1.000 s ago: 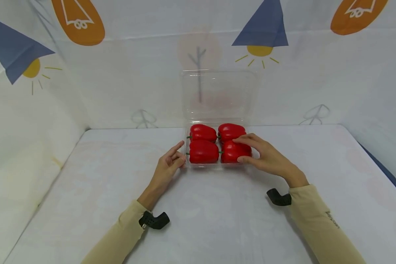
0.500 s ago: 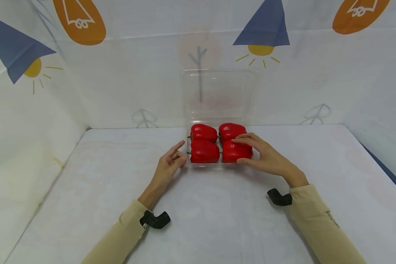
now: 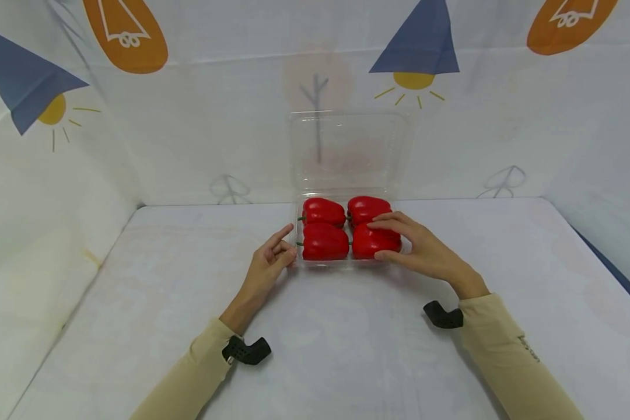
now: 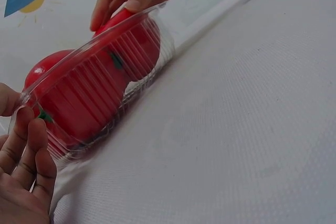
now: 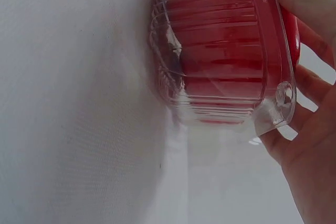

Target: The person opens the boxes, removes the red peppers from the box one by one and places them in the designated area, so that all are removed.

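Observation:
A clear plastic clamshell box (image 3: 325, 264) sits on the table, its lid (image 3: 352, 146) raised behind it. Several red bell peppers with green stems lie inside, in a front and a back row. My left hand (image 3: 269, 259) pinches the box's left rim near the front corner; the left wrist view shows finger and thumb at that rim (image 4: 79, 51). My right hand (image 3: 425, 248) holds the front right pepper (image 3: 370, 242), thumb on its near side and fingers over its top. The front left pepper (image 3: 325, 242) is untouched. In the right wrist view, the box wall (image 5: 220, 45) partly hides that grip.
The table (image 3: 346, 356) has a white cover. A white cloth wall (image 3: 215, 128) with printed lamps and suns stands right behind the raised lid. Black wrist mounts (image 3: 247, 351) stick out from both sleeves.
My right thumb has shifted very slightly left along the front right pepper. The left hand, the box and the peppers look the same.

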Motion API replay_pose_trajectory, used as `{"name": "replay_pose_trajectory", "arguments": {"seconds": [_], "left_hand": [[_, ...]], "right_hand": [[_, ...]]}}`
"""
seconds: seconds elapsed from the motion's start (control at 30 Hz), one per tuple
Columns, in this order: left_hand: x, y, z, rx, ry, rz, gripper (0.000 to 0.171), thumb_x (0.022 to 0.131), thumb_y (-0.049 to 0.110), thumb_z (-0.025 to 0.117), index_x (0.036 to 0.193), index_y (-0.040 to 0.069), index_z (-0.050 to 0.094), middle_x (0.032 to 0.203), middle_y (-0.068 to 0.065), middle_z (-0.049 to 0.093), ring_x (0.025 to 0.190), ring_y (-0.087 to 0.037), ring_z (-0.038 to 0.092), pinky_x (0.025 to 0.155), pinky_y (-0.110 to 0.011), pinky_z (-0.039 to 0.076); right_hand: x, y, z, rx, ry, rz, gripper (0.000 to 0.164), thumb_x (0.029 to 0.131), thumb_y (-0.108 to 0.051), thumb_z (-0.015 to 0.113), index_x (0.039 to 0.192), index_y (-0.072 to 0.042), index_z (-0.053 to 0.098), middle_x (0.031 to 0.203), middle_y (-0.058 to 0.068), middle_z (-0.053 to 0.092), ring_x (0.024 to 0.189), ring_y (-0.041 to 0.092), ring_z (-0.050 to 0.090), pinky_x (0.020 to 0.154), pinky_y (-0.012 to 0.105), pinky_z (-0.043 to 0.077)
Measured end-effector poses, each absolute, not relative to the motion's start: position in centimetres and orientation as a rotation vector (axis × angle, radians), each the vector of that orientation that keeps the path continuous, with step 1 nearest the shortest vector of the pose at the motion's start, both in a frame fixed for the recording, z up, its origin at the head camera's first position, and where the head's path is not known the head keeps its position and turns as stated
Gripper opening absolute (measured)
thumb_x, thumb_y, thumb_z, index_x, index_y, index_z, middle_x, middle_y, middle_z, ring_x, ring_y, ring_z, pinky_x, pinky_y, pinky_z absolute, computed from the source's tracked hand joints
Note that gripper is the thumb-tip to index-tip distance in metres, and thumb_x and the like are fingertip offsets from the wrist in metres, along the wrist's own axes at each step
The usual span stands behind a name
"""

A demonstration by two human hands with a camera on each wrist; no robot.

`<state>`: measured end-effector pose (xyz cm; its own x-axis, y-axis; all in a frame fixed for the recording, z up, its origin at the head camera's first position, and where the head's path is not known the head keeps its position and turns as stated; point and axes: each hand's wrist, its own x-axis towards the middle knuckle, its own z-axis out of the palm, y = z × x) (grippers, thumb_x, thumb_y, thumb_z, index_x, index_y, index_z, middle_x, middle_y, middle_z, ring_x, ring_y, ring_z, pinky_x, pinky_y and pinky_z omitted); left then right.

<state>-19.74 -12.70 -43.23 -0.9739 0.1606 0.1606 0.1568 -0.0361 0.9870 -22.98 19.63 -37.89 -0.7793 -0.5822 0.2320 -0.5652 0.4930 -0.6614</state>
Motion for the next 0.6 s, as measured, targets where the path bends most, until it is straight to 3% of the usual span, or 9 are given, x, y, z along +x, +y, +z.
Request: {"name": "replay_pose_trajectory", "arguments": {"seconds": [0.6], "left_hand": [[-19.75, -12.64, -43.3, 0.397, 2.157, 2.246, 0.056, 0.092, 0.005, 0.057, 0.144, 0.006, 0.037, 0.088, -0.001, 0.058, 0.072, -0.007, 0.057, 0.071, -0.018, 0.05]], "right_hand": [[-22.93, 19.1, -37.99, -0.975, 2.785, -1.214, 0.051, 0.082, -0.029, 0.073, 0.129, -0.028, 0.055, 0.137, -0.001, 0.047, 0.13, 0.023, 0.041, 0.094, 0.054, 0.047]]}}
